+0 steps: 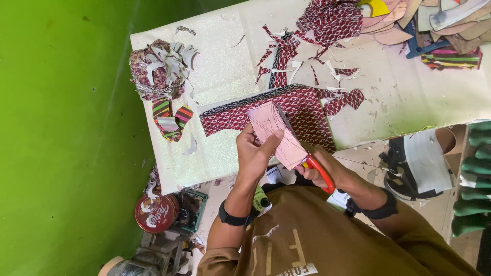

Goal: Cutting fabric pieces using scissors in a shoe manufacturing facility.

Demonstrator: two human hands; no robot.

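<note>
I count two hands in view, both mine. The left hand (pixel 254 153), at frame centre, grips one pink sole-shaped piece (pixel 279 134) with the thumb pressed on its face. The right hand (pixel 316 173), just right of it, is clenched around the orange handles of one pair of scissors (pixel 311 162); the blades run up along the pink piece's right edge. The pink piece is held above the near edge of the white worktop (pixel 225 76), over one large sheet of red patterned fabric (pixel 302 110).

I count one dark band on each wrist.

Loose offcuts: one heap of patterned scraps (pixel 159 69) at upper left, one striped strip (pixel 171 118) below it, and red trimmings (pixel 286 51) scattered at upper centre, too many and too small for me to count. A pile of cut-out sole shapes (pixel 440 25) sits at upper right, cut off by the frame edge.

Containers: one round red tin (pixel 155 213) at lower left, lid on, contents hidden. One green box (pixel 190 208) beside it holds dark items I cannot identify.

At the right edge, stacked green objects (pixel 475 174) are partly cut off; I cannot tell what they are.
</note>
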